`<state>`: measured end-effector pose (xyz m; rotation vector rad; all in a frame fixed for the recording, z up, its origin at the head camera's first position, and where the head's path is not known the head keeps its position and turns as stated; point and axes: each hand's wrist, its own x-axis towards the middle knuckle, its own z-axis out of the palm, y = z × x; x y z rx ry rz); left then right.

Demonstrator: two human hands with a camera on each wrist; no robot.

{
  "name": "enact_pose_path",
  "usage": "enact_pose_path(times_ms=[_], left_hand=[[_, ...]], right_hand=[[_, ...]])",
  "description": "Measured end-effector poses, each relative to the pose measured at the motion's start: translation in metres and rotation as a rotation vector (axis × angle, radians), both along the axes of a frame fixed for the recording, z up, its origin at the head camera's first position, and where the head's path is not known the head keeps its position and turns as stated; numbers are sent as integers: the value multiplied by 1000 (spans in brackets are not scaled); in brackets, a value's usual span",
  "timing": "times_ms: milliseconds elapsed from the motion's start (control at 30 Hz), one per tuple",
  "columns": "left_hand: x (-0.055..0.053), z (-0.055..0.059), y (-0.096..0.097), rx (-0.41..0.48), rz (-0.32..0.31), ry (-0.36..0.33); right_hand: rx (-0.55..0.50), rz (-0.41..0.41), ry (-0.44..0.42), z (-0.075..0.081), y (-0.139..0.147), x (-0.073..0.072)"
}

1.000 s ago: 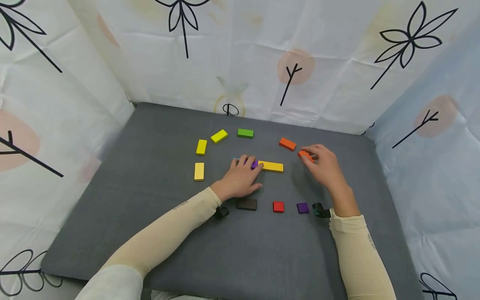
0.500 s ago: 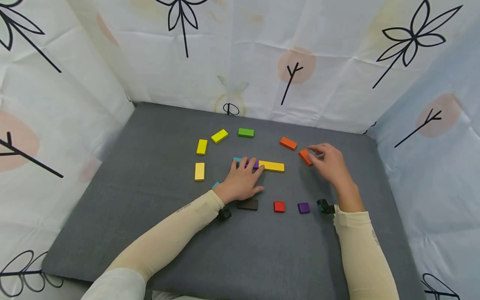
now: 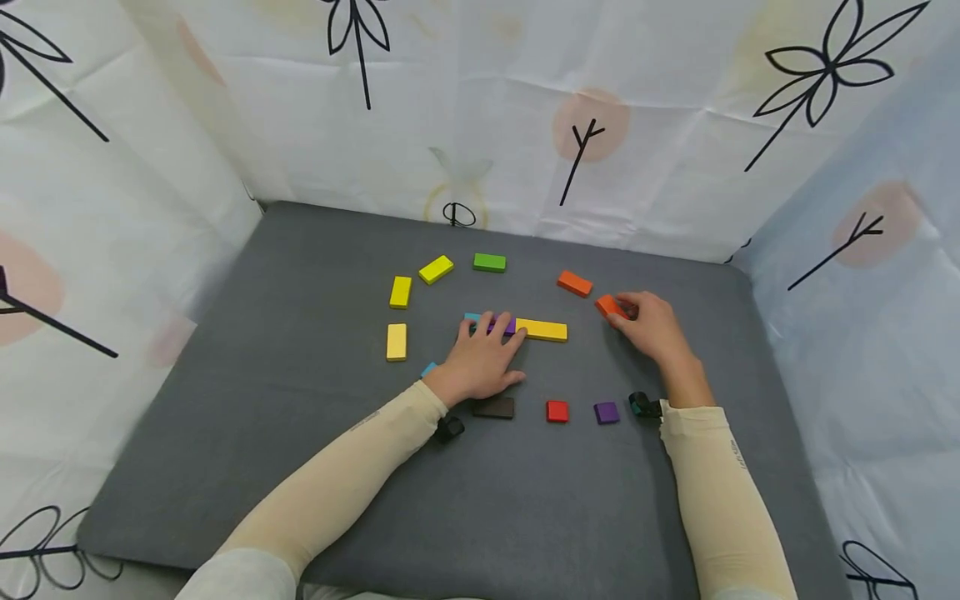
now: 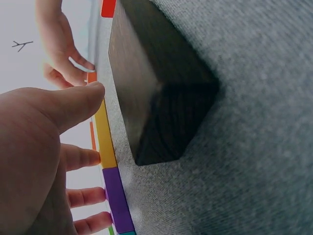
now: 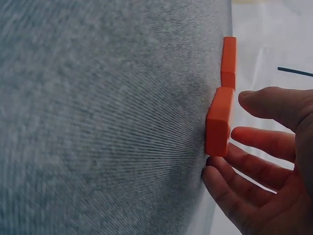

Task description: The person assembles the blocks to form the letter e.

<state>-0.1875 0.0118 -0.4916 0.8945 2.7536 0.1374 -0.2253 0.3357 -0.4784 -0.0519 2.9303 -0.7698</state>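
In the head view my left hand (image 3: 478, 364) lies with spread fingers over a row of blocks: a blue block (image 3: 471, 317), a purple block (image 4: 117, 198) and a long yellow block (image 3: 546, 331). Its fingertips touch the purple and yellow ones, as the left wrist view shows. My right hand (image 3: 655, 327) is at an orange block (image 3: 608, 305) farther right. The right wrist view shows the fingertips right at the side of this block, the thumb apart from it. A second orange block (image 3: 574, 283) lies just beyond.
Around the row on the grey table (image 3: 315, 467) lie a green block (image 3: 490, 263), several yellow blocks, a dark brown block (image 3: 493, 409), a red block (image 3: 557, 412) and a purple square block (image 3: 607, 413). Another blue piece (image 3: 428, 369) shows beside the left wrist. Patterned cloth (image 3: 660, 167) hangs behind.
The orange block at my right hand has turned on the table, first steeper, then back to a flatter angle. My right fingers moved off it and came back. The left hand stays on the row.
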Motion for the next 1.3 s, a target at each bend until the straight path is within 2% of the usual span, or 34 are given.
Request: enact_pose_path(times_ms=[467, 933, 1300], left_hand=[[1, 6, 0, -31, -19, 5], [0, 5, 1, -49, -19, -13], [0, 8, 1, -52, -15, -24]], right_hand=[[32, -17, -9, -5, -4, -7], [15, -59, 20, -1, -8, -6], [-9, -61, 30, 2, -15, -1]])
